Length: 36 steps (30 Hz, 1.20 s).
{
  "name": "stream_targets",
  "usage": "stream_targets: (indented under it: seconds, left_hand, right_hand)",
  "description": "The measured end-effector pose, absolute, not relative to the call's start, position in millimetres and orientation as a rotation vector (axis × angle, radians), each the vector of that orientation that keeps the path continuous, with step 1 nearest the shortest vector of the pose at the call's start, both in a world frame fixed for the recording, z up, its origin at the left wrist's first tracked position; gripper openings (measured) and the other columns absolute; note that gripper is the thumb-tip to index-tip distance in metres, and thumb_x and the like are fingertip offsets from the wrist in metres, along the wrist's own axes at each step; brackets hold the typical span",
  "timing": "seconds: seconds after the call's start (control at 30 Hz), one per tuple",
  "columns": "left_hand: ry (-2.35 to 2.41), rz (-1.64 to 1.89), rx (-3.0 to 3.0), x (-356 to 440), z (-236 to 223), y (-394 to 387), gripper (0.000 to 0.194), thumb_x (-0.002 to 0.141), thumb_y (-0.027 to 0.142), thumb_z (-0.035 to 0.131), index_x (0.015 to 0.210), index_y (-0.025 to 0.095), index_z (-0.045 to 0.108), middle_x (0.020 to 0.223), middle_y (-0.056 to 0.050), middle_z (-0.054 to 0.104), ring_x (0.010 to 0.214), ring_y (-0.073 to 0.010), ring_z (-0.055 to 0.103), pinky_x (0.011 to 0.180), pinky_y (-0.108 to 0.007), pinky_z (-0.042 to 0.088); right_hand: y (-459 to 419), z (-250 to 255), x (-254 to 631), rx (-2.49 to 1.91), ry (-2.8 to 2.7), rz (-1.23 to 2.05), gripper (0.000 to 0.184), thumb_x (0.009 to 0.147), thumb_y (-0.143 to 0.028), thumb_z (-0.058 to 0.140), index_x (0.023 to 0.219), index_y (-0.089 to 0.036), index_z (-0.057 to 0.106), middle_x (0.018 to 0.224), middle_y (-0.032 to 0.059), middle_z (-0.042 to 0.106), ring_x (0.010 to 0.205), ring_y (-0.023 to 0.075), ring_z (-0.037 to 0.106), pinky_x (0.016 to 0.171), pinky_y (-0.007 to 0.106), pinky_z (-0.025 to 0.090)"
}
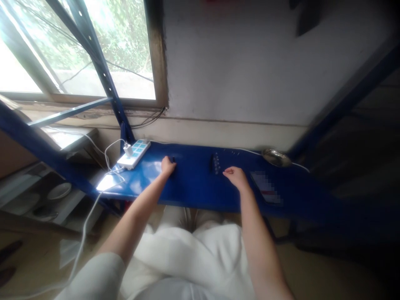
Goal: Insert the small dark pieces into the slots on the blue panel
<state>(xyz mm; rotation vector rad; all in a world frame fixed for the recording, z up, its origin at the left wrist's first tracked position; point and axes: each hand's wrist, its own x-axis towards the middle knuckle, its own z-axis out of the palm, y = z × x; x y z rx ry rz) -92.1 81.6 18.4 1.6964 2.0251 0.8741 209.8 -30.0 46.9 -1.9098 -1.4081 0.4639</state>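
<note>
On the left part of the blue shelf top, my left hand [168,166] is closed around a small dark object [174,159], of which only the end shows past the fingers. My right hand [237,177] hovers over the surface farther right, thumb and fingers pinched together. Whatever sits in that pinch is too small to make out. Just left of its fingertips lies a group of small, clear, round pieces [216,163] in a rough double row. A dark narrow item [211,164] lies right beside them.
A white power strip [136,154] with a plugged-in charger [128,148] lies at the left end of the blue shelf [193,187]. Several tiny pale pieces [235,153] are at the back. A shiny metal bowl [275,157] and a flat phone-like object [265,187] are on the right.
</note>
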Motion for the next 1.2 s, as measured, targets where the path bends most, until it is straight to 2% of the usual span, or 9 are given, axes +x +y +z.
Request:
stream_targets:
  seconds: [0.07, 0.2, 0.27, 0.37, 0.5, 0.63, 0.8, 1.03, 1.2]
  left_hand:
    - [2.012, 1.086, 1.719, -89, 18, 71, 0.044, 0.066, 0.024, 0.063, 0.106, 0.014, 0.049, 0.092, -0.007, 0.059, 0.085, -0.0183, 0.057, 0.075, -0.027, 0.044]
    - [1.674, 1.318, 2.085, -66, 22, 40, 0.029, 0.076, 0.026, 0.054, 0.101, 0.014, 0.050, 0.085, -0.006, 0.056, 0.080, -0.0166, 0.054, 0.075, -0.029, 0.043]
    - [1.430, 1.247, 2.358, -49, 24, 24, 0.025, 0.081, 0.026, 0.048, 0.102, 0.014, 0.051, 0.085, -0.006, 0.056, 0.081, -0.0173, 0.053, 0.076, -0.031, 0.042]
    - [1.189, 1.027, 2.666, -23, 27, 5, 0.038, 0.085, 0.026, 0.040, 0.122, 0.016, 0.044, 0.101, -0.009, 0.056, 0.088, -0.0199, 0.051, 0.077, -0.033, 0.041]
    - [1.166, 0.799, 2.746, 4, 28, -6, 0.050, 0.087, 0.026, 0.035, 0.136, 0.022, 0.029, 0.114, -0.011, 0.051, 0.090, -0.0218, 0.051, 0.074, -0.034, 0.041]
    - [1.211, 0.665, 2.745, 18, 26, -6, 0.049, 0.088, 0.025, 0.032, 0.137, 0.023, 0.029, 0.115, -0.012, 0.050, 0.093, -0.0232, 0.049, 0.076, -0.035, 0.039]
    - [1.303, 0.487, 2.772, 24, 29, -3, 0.042, 0.090, 0.023, 0.029, 0.130, 0.021, 0.039, 0.117, -0.011, 0.048, 0.096, -0.0228, 0.047, 0.077, -0.035, 0.038]
    - [1.357, 0.639, 2.644, 32, 29, 7, 0.023, 0.083, 0.019, 0.045, 0.102, 0.018, 0.058, 0.101, -0.007, 0.055, 0.090, -0.0201, 0.050, 0.076, -0.033, 0.039]
    - [1.328, 0.784, 2.564, 31, 22, 13, 0.017, 0.082, 0.016, 0.047, 0.086, 0.017, 0.064, 0.093, -0.007, 0.058, 0.083, -0.0177, 0.052, 0.074, -0.032, 0.041]
  right_hand:
    - [-29, 41, 213, -1.930, -1.406, 0.469, 0.012, 0.063, -0.025, 0.064, 0.070, -0.016, 0.065, 0.073, 0.0074, 0.068, 0.069, 0.0177, 0.063, 0.062, 0.027, 0.046]
    - [-26, 31, 209, -1.994, -1.390, 0.487, 0.017, 0.062, -0.028, 0.066, 0.072, -0.016, 0.066, 0.077, 0.0089, 0.069, 0.070, 0.0188, 0.063, 0.064, 0.028, 0.046]
    - [-24, 26, 203, -2.032, -1.394, 0.486, 0.021, 0.063, -0.030, 0.065, 0.077, -0.016, 0.067, 0.082, 0.0095, 0.069, 0.075, 0.0202, 0.063, 0.067, 0.029, 0.046]
    - [-20, 21, 194, -2.098, -1.405, 0.453, 0.025, 0.064, -0.033, 0.064, 0.083, -0.017, 0.067, 0.089, 0.0093, 0.069, 0.085, 0.0231, 0.062, 0.072, 0.032, 0.045]
    - [-18, 18, 184, -2.172, -1.407, 0.389, 0.026, 0.067, -0.036, 0.062, 0.087, -0.020, 0.067, 0.094, 0.0077, 0.068, 0.095, 0.0265, 0.059, 0.077, 0.037, 0.043]
    - [-18, 17, 178, -2.204, -1.421, 0.343, 0.026, 0.069, -0.036, 0.060, 0.090, -0.021, 0.066, 0.096, 0.0074, 0.067, 0.098, 0.0256, 0.057, 0.077, 0.036, 0.043]
    - [-17, 14, 173, -2.263, -1.430, 0.297, 0.026, 0.071, -0.036, 0.059, 0.091, -0.021, 0.067, 0.102, 0.0085, 0.064, 0.099, 0.0249, 0.055, 0.077, 0.035, 0.042]
    - [-15, 14, 170, -2.249, -1.398, 0.281, 0.024, 0.072, -0.034, 0.058, 0.091, -0.021, 0.066, 0.100, 0.0083, 0.064, 0.098, 0.0251, 0.054, 0.077, 0.036, 0.042]
    - [-12, 10, 169, -2.235, -1.390, 0.269, 0.023, 0.072, -0.034, 0.058, 0.088, -0.021, 0.066, 0.098, 0.0085, 0.064, 0.097, 0.0257, 0.054, 0.078, 0.038, 0.041]
